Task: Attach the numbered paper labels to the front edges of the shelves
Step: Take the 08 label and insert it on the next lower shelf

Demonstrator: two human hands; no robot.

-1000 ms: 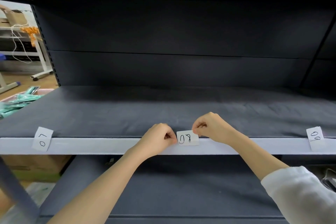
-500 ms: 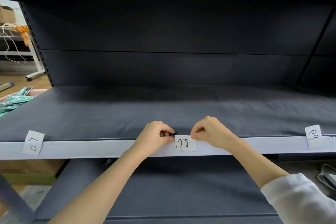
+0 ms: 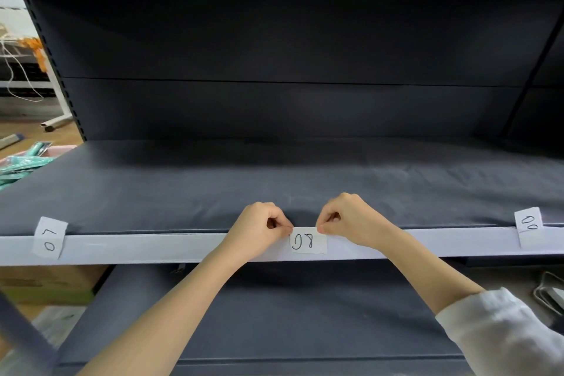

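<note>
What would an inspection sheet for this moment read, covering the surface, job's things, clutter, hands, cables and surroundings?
Surface: dark shelf bare on top; pale front edge runs across.
Job's things: label 08 at the middle of the front edge; label 07 at left and a third label at right, both folded over the edge.
Clutter: nothing seen on the shelf.
Hands: left hand pinches label 08's upper left corner, right hand its upper right corner.
Cables: white cord hanging beyond the shelving, far left.
Surroundings: teal packets at left; cardboard box below; metal clip lower right.
</note>
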